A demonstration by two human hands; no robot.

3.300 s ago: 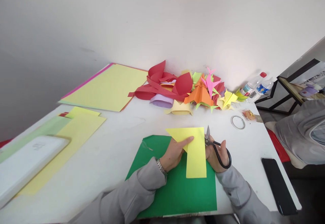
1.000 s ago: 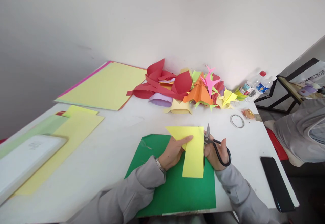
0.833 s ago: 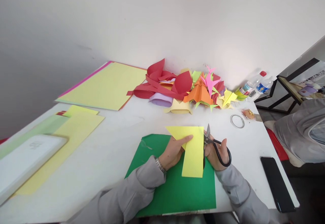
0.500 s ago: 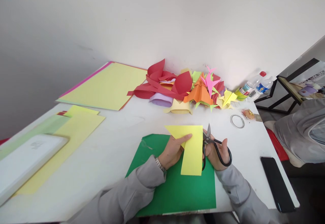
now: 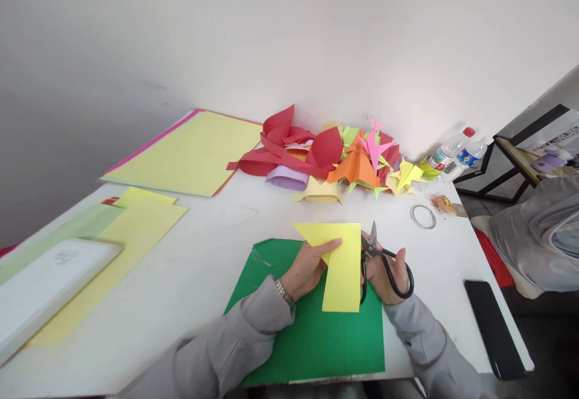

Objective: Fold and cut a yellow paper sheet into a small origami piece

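Plainly gripped between thumb and hidden fingers, the yellow paper (image 5: 344, 272) in the left hand (image 5: 306, 273) has its long leg running toward the person and its sharp tip pointing left, a smooth, bright sheet shaped like a 7. Beside its right edge, the right hand (image 5: 385, 279) cradles steel scissors (image 5: 371, 249) with black handles, blades parted, one pointing away from the person; whether the other touches the paper I cannot tell. Both hands are above a green sheet (image 5: 325, 347) on the white table (image 5: 217, 248), near its front edge.
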